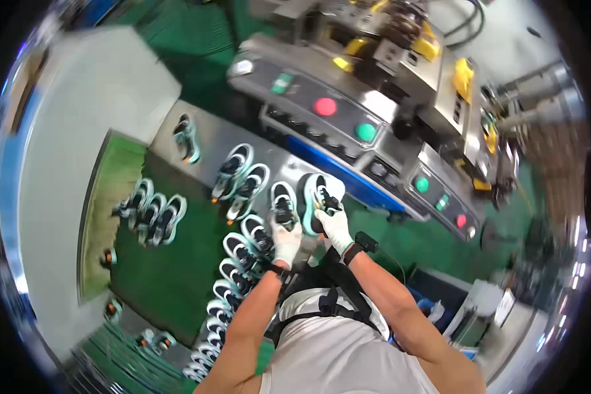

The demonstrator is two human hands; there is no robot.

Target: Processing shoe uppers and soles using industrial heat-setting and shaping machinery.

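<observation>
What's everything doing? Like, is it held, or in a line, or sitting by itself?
Left hand: gloved, gripping
Shoe at left hand: held by its near end
Right hand: gloved, gripping
Shoe at right hand: held, tilted
Long row of shoes: lined up, not held
Lone shoe: sitting apart on the bench
Red button: can't tell if pressed

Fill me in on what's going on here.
A person in white gloves has the left hand on one shoe and the right hand on another shoe to its right. A row of similar shoes runs down past the left forearm. Ahead stands a machine with red and green buttons.
</observation>
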